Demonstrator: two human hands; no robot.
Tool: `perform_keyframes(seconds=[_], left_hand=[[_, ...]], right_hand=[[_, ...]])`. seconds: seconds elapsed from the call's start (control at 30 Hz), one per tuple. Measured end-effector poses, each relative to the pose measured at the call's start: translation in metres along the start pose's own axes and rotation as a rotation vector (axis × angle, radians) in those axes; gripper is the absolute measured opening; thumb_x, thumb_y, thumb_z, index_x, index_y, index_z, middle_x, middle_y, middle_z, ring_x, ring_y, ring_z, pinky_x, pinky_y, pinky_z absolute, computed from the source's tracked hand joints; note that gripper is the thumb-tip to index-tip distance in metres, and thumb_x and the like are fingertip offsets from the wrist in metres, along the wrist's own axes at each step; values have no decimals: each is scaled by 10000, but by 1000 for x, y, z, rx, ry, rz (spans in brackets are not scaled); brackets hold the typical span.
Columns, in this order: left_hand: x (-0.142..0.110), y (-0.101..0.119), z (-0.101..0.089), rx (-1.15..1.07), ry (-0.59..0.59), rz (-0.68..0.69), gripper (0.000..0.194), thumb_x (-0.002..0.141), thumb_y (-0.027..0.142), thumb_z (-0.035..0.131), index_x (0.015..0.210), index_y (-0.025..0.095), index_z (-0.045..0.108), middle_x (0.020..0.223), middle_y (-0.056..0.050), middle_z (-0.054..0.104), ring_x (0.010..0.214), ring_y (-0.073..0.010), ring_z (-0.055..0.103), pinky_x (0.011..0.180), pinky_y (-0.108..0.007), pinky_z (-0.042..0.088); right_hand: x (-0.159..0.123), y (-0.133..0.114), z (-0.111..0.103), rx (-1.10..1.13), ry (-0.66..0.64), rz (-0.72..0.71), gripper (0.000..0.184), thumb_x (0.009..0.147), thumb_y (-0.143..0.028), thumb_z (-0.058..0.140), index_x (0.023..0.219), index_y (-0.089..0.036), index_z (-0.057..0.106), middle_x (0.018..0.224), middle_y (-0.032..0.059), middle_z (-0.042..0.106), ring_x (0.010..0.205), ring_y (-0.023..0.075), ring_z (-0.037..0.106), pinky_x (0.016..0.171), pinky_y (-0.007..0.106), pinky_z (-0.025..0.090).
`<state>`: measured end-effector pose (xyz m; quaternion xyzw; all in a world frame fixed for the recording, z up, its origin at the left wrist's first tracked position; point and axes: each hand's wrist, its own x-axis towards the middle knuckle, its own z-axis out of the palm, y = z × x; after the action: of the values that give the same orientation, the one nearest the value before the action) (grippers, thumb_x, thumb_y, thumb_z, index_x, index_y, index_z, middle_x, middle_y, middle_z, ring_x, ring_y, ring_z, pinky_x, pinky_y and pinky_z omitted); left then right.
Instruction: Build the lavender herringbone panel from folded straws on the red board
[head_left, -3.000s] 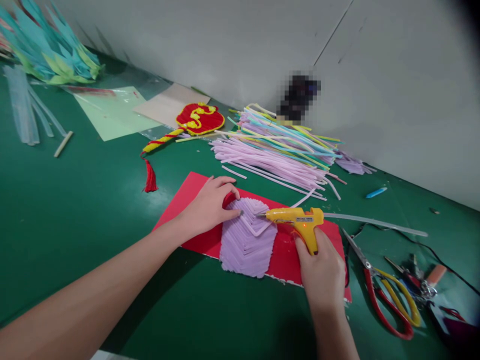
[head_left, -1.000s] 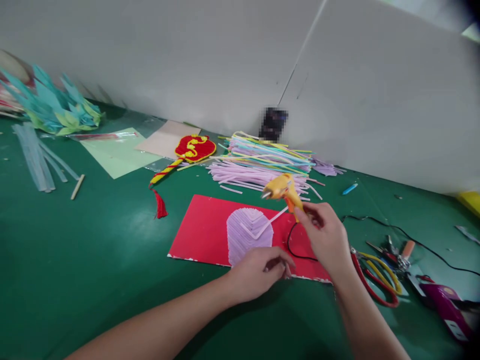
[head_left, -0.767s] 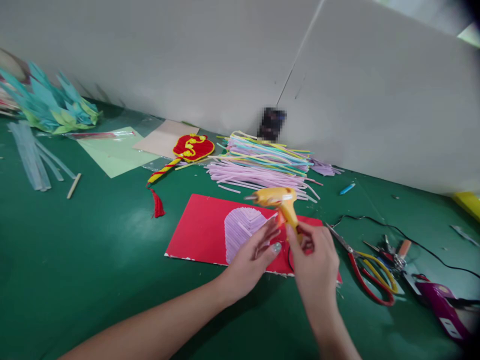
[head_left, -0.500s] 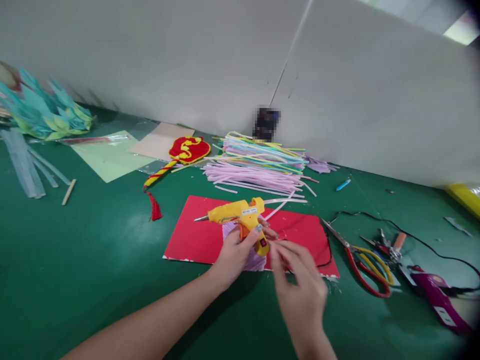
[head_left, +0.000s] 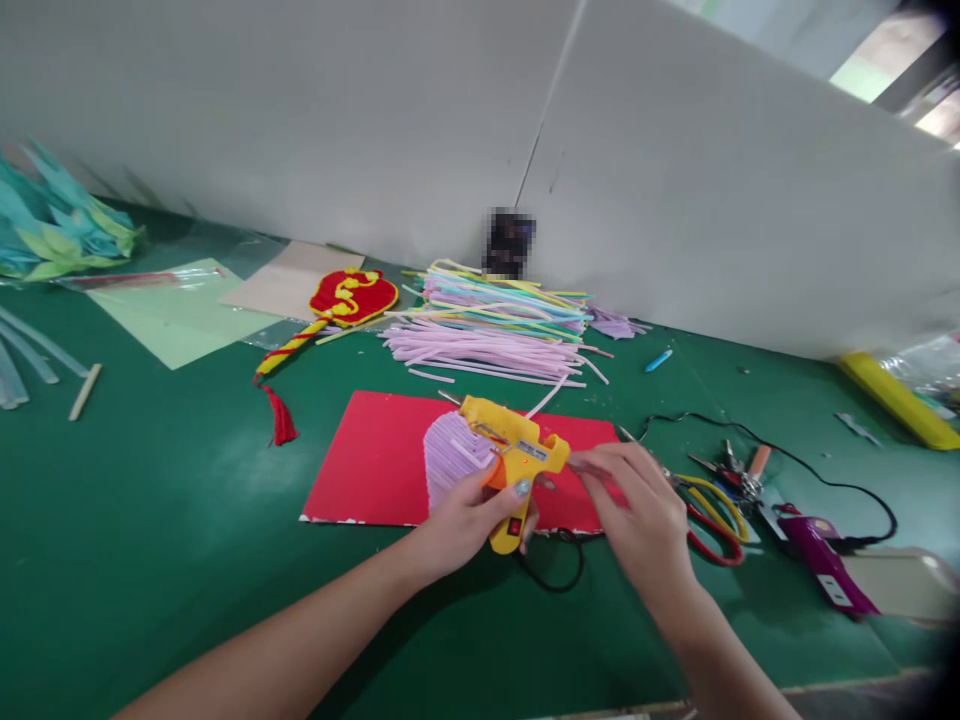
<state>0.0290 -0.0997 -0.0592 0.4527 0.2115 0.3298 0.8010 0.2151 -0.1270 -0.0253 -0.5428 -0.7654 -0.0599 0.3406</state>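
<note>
My left hand (head_left: pixel 476 515) is wrapped round the handle of a yellow hot glue gun (head_left: pixel 510 440), whose metal nozzle points up and to the left. At the gun's rear end, my right hand (head_left: pixel 637 500) pinches a translucent glue stick (head_left: pixel 583 464) that sticks out of the back. Below the gun lies a red board (head_left: pixel 360 460). On it is a lilac piece of side-by-side pipe cleaners (head_left: pixel 446 460) with a rounded top, partly hidden by the gun and my left hand.
Behind the board are bundled pipe cleaners (head_left: pixel 480 345) and a red-and-yellow fan-shaped ornament (head_left: pixel 352 297) with a tassel. To the right lie scissors (head_left: pixel 712 520), a purple power strip (head_left: pixel 821 565) and a black cord (head_left: pixel 787 445). Glue sticks (head_left: pixel 30 345) lie far left.
The glue gun has turned from pointing left to pointing up-left. My right hand has moved from beside the handle to the glue stick at its back. The view has shifted right.
</note>
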Motion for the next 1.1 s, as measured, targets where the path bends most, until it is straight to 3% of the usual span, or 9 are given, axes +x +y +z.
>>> perform_keyframes(seconds=[0.2,0.4,0.57,0.67,0.73,0.83,0.93,1.03,1.1], left_hand=[[0,3,-2,37,-9,-2,391,834,509,471,906,127,509,610,21,491,527,-95,477,556,-235,398],[-1,4,-2,106,-17,-7,385,848,490,460,730,126,507,638,0,502,562,-93,482,583,-232,395],[1,1,3,13,9,-11,376,856,502,441,923,138,501,663,3,517,577,-115,521,607,-260,429],[-1,4,11,50,30,12,375,863,498,428,839,133,511,669,-15,538,613,-126,532,636,-261,436],[-2,7,19,112,-12,-11,371,865,488,431,795,134,515,661,-17,543,613,-121,522,623,-243,424],[-2,9,30,198,-158,-92,390,887,485,378,809,132,524,636,-7,532,592,-112,498,597,-230,410],[0,12,35,379,-116,-84,404,906,464,334,847,128,550,738,-27,573,678,-128,518,643,-238,418],[-1,16,35,762,-38,-51,379,903,442,359,892,137,584,830,-48,608,746,-161,541,676,-267,426],[-5,19,32,1037,-15,-3,335,895,420,399,966,153,588,904,-65,623,817,-193,560,722,-301,438]], right_hand=[[-3,6,-6,-21,-133,-176,298,840,-96,491,1121,-158,569,920,90,656,821,181,598,709,301,487],[4,2,-18,-134,-197,-127,249,863,-163,472,1063,-185,620,877,73,646,790,184,589,709,324,464],[-17,-23,-18,-84,271,76,235,785,-111,572,972,-231,648,834,57,627,788,193,582,727,333,454],[-28,-40,-8,245,10,390,181,855,-237,490,935,-212,650,849,58,663,786,188,614,679,289,487],[-29,-49,-2,509,-137,681,303,878,-388,431,948,-185,645,805,64,678,722,191,631,598,273,500],[-26,-53,2,870,-189,1033,442,827,-537,450,953,-153,627,628,39,655,530,178,605,424,254,457],[-20,-44,3,1053,-130,1086,444,773,-525,551,1018,-158,604,726,44,681,601,181,631,464,251,483],[-13,-23,3,1065,-87,991,417,767,-497,578,1020,-168,614,867,63,691,761,197,649,640,287,528],[-9,-5,3,1055,-120,980,413,754,-522,579,959,-168,631,825,61,695,743,203,654,643,301,537]])
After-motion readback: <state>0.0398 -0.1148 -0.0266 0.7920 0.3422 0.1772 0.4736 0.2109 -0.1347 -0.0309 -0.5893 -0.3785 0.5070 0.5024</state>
